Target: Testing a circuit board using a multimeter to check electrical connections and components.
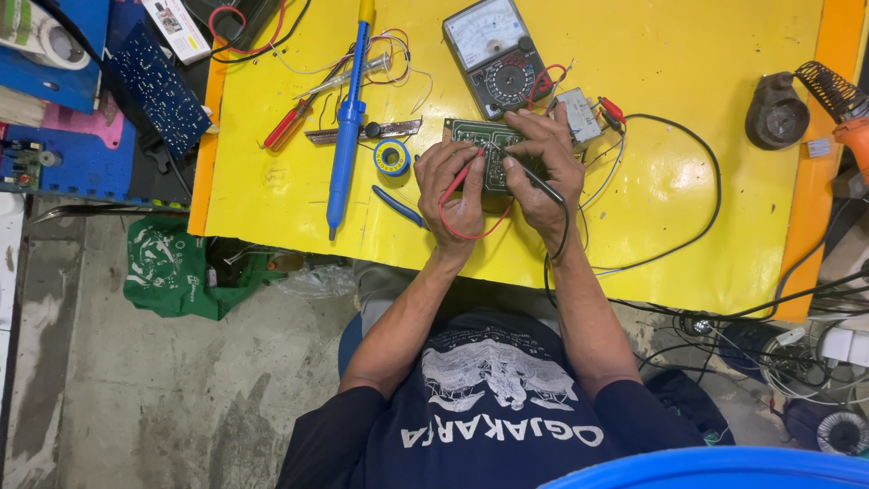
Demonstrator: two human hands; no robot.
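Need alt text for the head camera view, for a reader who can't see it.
Seen from above, a person's left hand holds a red probe and the right hand a black probe against a green circuit board on a yellow table. An analog multimeter lies just beyond, a blue desoldering pump to the left.

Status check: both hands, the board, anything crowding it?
Left hand pinches red probe, right hand black probe, tips on green circuit board. Board flat on yellow table. Analog multimeter and solder roll close by.
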